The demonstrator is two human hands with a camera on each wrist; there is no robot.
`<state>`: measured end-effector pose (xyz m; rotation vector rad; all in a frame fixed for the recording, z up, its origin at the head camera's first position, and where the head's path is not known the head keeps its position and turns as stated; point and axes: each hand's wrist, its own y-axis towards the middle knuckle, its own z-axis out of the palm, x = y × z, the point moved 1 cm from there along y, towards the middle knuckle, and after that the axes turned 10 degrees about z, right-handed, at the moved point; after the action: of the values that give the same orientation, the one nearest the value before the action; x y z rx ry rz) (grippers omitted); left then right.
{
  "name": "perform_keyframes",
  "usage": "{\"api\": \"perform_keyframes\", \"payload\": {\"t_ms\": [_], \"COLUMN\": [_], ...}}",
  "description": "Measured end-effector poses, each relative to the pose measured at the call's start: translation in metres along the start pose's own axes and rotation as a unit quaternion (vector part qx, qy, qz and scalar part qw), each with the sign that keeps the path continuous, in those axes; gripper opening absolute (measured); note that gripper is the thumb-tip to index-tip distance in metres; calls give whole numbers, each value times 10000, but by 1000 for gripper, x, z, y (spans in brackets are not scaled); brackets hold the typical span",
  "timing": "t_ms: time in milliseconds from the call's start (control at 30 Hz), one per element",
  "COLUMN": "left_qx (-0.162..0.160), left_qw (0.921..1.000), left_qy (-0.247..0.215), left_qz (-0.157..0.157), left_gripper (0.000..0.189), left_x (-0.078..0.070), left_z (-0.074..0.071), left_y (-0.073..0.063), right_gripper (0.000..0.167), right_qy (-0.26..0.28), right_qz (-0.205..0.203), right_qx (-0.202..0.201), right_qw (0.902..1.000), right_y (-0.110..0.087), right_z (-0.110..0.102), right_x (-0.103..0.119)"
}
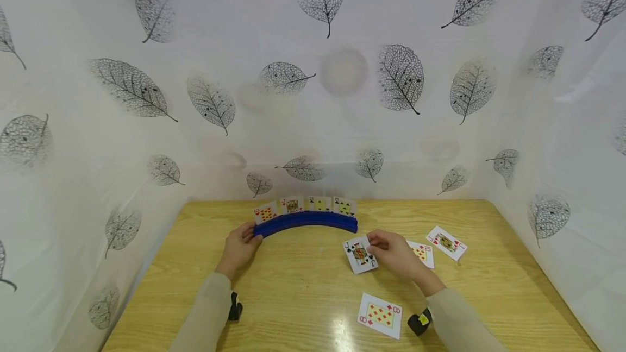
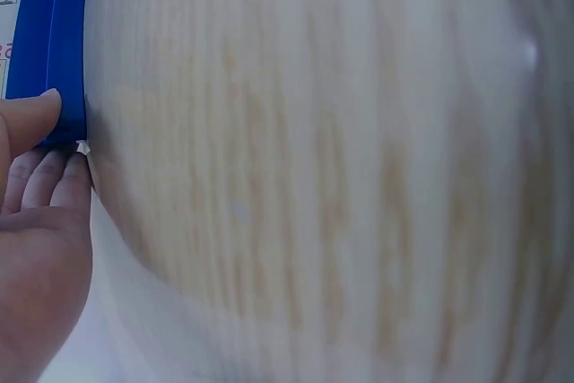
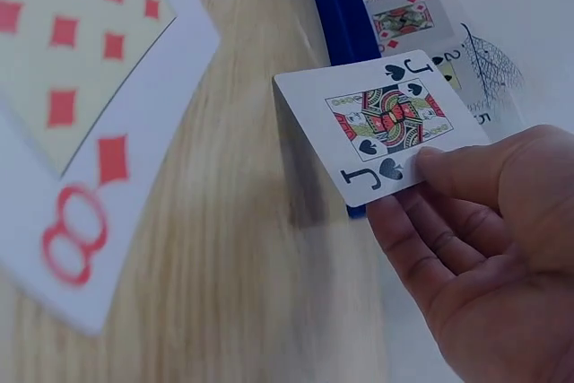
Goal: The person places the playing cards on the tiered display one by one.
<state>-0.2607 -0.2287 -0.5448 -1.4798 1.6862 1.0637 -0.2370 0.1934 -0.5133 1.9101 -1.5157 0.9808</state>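
A curved blue card holder (image 1: 308,219) stands at the far side of the table, with several playing cards (image 1: 292,205) upright in it. My left hand (image 1: 240,249) grips the holder's left end. In the left wrist view the thumb (image 2: 36,121) lies on the blue holder (image 2: 67,51), with the other fingers around its end. My right hand (image 1: 396,254) pinches a jack of spades (image 1: 359,255) by its edge, face up, short of the holder's right end. The right wrist view shows this jack (image 3: 386,123) tilted above the table, thumb on its face and fingers below.
An eight of diamonds (image 1: 380,315) lies face up near the front. Behind my right hand, a red ten (image 1: 421,254) is partly covered; a jack of hearts (image 1: 446,243) lies farther right. A leaf-patterned white curtain (image 1: 303,124) borders the wooden table (image 1: 293,292).
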Motion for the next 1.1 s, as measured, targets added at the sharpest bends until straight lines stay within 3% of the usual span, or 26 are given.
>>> {"api": "perform_keyframes", "payload": {"t_ms": [467, 767, 1100], "left_qx": [-35, 66, 5], "left_qw": [10000, 9999, 10000], "left_qy": [39, -47, -13], "left_qz": [46, -83, -39], "left_gripper": [53, 54, 52], "left_x": [1, 2, -2], "left_z": [-1, -2, -2], "left_y": [0, 0, -1], "right_gripper": [19, 19, 17], "right_qy": [293, 414, 485], "right_qz": [-365, -288, -622], "right_qx": [-55, -145, -200], "right_qw": [9989, 9986, 9967], "right_y": [30, 46, 63], "right_z": [25, 37, 56], "right_x": [34, 56, 79]}}
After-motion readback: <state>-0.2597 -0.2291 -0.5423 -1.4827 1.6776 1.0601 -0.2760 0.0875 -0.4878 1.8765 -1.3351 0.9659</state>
